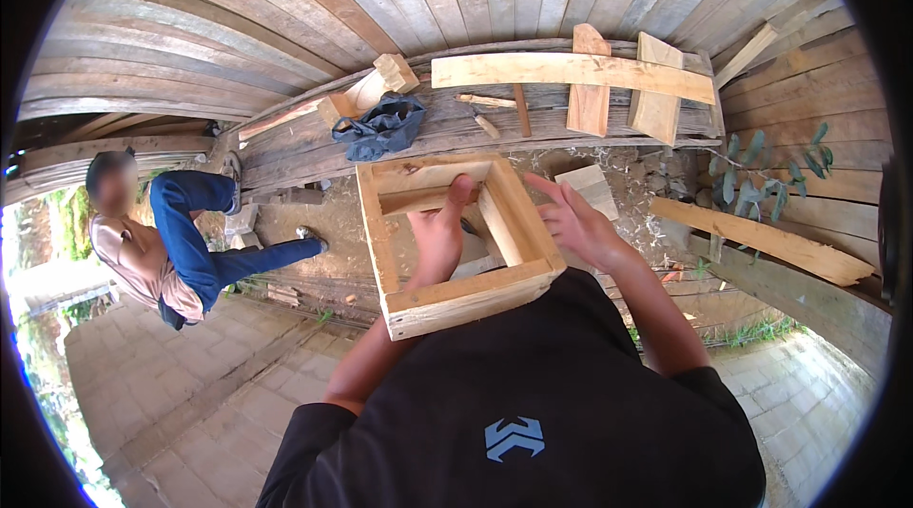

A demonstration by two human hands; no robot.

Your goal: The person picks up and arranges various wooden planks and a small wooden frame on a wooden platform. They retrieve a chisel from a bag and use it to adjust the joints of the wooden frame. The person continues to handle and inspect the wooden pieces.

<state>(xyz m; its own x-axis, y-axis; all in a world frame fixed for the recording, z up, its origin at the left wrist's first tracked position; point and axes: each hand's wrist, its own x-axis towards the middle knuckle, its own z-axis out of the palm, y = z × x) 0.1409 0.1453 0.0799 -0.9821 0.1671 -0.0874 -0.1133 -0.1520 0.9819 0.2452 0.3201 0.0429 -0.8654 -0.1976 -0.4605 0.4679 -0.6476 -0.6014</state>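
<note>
A square box frame of pale wood, open through the middle, is held up in front of my chest. My left hand comes up from beneath, inside the opening, with its thumb raised by the far side. Its other fingers are hidden behind the wood, and it appears to grip the frame. On the right, my right hand has its fingers apart beside the frame's outer edge. Whether its fingertips touch the wood, I cannot tell.
Beyond stands a plank bench with a long board, a dark cloth bag and a wooden-handled tool. A person sits at the left, legs stretched out. At the right are a slanting board and a leafy branch.
</note>
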